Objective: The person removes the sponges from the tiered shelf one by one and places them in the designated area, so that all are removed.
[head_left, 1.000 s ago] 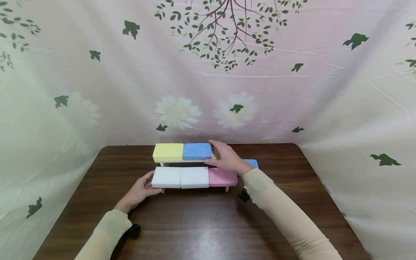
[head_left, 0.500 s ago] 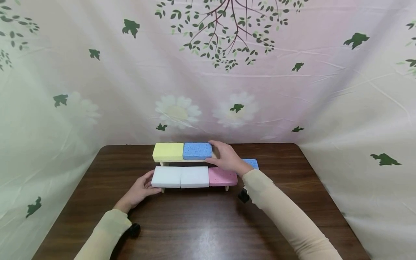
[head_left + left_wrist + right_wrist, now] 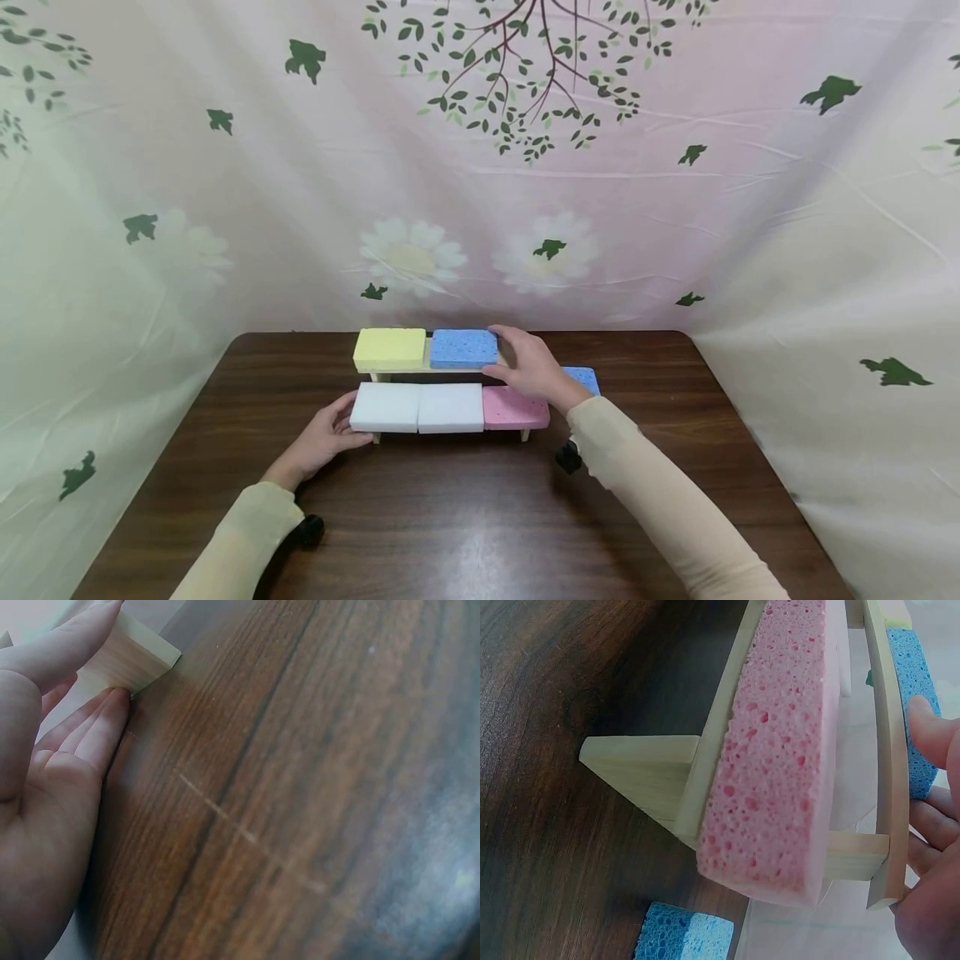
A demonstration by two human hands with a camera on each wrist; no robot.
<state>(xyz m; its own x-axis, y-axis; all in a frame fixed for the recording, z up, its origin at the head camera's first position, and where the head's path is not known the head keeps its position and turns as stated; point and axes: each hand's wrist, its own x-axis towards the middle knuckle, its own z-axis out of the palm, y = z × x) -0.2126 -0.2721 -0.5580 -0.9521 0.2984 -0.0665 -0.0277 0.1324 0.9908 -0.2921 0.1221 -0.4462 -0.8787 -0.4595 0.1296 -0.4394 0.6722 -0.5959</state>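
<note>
Speckled blue sponge (image 3: 464,348) sits pinched in the right grip (image 3: 530,364).

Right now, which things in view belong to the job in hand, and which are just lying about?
Likely in the job:
upper blue sponge, gripped by the right hand
wooden rack, held at one end by the left hand
yellow sponge, two white blocks and pink sponge, set on the rack

Apparently lying about:
loose blue sponge on the table, in neither hand
printed cloth backdrop

Right hand (image 3: 531,367) on upper blue sponge (image 3: 462,348), left hand (image 3: 324,435) round left end of lower rack (image 3: 525,435)
</note>
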